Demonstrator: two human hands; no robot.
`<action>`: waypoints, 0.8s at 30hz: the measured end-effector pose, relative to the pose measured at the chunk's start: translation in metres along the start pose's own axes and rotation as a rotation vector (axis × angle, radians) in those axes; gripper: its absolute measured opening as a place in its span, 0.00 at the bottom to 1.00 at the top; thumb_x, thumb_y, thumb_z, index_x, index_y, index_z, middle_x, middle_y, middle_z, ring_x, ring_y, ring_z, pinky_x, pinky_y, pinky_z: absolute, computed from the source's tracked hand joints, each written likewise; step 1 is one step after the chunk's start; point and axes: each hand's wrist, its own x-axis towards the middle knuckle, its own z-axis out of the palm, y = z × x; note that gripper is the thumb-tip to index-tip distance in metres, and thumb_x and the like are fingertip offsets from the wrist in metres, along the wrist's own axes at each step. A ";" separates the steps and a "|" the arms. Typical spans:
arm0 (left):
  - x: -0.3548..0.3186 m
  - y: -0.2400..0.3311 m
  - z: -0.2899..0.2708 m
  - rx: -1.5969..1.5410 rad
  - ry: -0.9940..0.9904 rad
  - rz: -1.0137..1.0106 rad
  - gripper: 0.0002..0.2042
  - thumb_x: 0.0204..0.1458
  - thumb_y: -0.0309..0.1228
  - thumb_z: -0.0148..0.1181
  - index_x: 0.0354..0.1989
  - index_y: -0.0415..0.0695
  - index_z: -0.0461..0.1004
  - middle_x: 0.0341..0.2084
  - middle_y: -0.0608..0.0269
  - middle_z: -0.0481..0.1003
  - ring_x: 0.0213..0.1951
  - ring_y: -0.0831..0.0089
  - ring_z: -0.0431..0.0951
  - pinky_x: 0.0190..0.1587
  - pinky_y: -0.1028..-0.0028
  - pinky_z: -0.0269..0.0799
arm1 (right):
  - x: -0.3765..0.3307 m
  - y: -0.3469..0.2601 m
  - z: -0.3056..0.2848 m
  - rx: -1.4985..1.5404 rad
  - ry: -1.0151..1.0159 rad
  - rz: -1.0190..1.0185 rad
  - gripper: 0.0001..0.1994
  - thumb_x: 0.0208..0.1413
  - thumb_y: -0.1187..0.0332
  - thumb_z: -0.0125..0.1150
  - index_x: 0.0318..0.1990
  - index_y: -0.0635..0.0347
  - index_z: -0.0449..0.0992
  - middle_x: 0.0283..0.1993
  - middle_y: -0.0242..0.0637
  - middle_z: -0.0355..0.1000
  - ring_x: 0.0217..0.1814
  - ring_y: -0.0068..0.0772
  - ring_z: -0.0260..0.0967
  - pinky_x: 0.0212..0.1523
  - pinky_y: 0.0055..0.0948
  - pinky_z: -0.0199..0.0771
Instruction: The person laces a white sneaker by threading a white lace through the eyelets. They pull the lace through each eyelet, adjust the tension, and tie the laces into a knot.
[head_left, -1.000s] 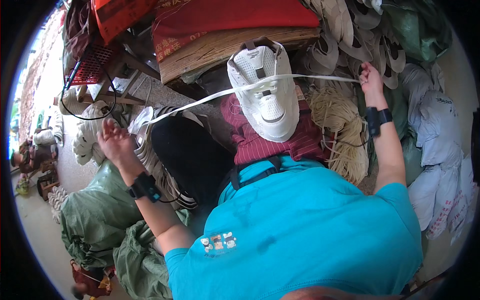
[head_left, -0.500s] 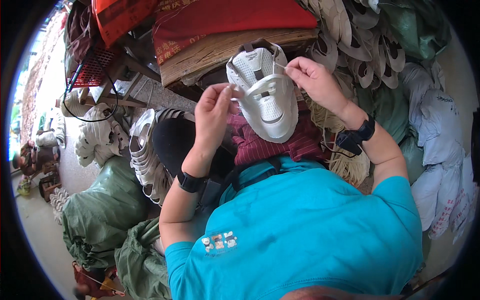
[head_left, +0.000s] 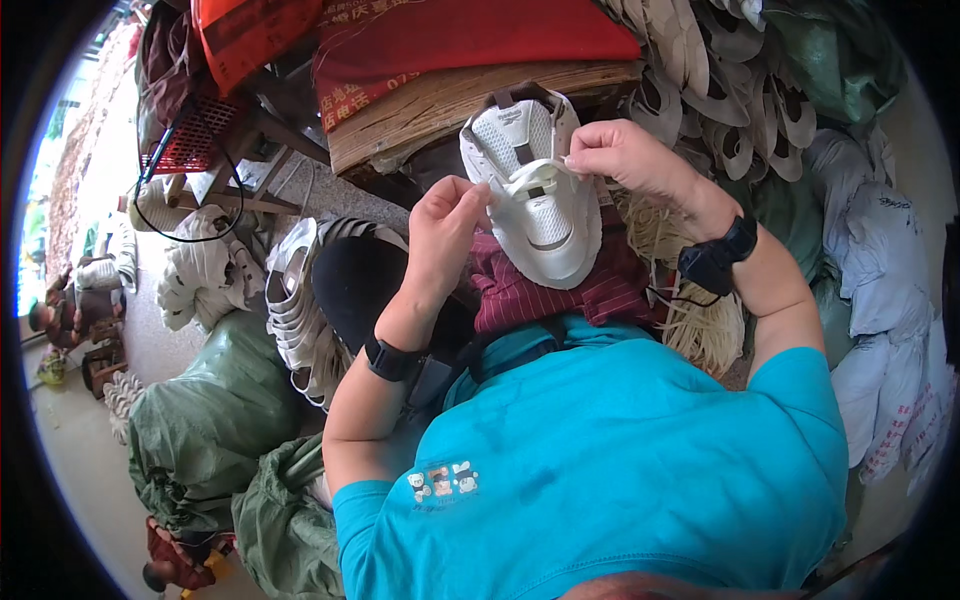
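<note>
A white mesh shoe upper (head_left: 560, 255) rests across my lap on a dark red striped cloth (head_left: 505, 300), its toe toward me. A white shoelace (head_left: 540, 172) runs loosely across its throat. At the left eyelet edge, the thumb and forefinger of my left hand (head_left: 443, 228) are pinched together on the lace, mostly hidden by the fingertips. On the opposite edge my right hand (head_left: 640, 165) pinches the lace beside the tongue.
Ahead stands a wooden bench (head_left: 400, 130) under a red cloth (head_left: 470, 40). Stacked shoe uppers (head_left: 290, 300) and green sacks (head_left: 215, 410) lie to the left. On the right are hanging shoe pieces (head_left: 740, 120), a bundle of cream laces (head_left: 705, 330) and white bags (head_left: 885, 270).
My right hand has come down and in toward the shoe's throat. My left hand has moved right, close against the shoe's left edge. The lace loop across the throat now looks smaller.
</note>
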 end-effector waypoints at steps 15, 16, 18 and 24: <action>0.020 0.054 -0.005 1.036 -0.068 0.762 0.12 0.47 0.24 0.66 0.39 0.41 0.73 0.41 0.52 0.73 0.37 0.54 0.78 0.39 0.61 0.75 | -0.005 -0.058 0.006 -1.184 0.173 -0.838 0.16 0.44 0.71 0.70 0.40 0.57 0.71 0.47 0.35 0.68 0.53 0.40 0.68 0.52 0.42 0.66; 0.023 0.058 -0.011 1.027 -0.177 0.741 0.13 0.46 0.24 0.66 0.41 0.41 0.72 0.43 0.53 0.71 0.39 0.53 0.77 0.41 0.61 0.75 | -0.002 -0.061 0.002 -1.198 0.106 -0.797 0.17 0.44 0.72 0.70 0.41 0.57 0.70 0.46 0.35 0.68 0.53 0.41 0.68 0.53 0.42 0.66; 0.031 0.065 -0.020 1.004 -0.394 0.694 0.16 0.45 0.23 0.67 0.44 0.41 0.71 0.46 0.53 0.69 0.42 0.53 0.77 0.44 0.60 0.75 | 0.005 -0.063 -0.007 -1.223 -0.025 -0.714 0.18 0.44 0.73 0.70 0.42 0.58 0.70 0.44 0.35 0.67 0.53 0.41 0.67 0.55 0.42 0.66; 0.050 0.066 -0.028 1.127 -0.484 0.733 0.08 0.49 0.26 0.66 0.37 0.41 0.76 0.38 0.56 0.69 0.39 0.58 0.75 0.42 0.64 0.74 | 0.015 -0.058 -0.024 -1.132 -0.184 -0.651 0.16 0.46 0.70 0.70 0.41 0.58 0.70 0.42 0.38 0.65 0.42 0.46 0.70 0.43 0.42 0.71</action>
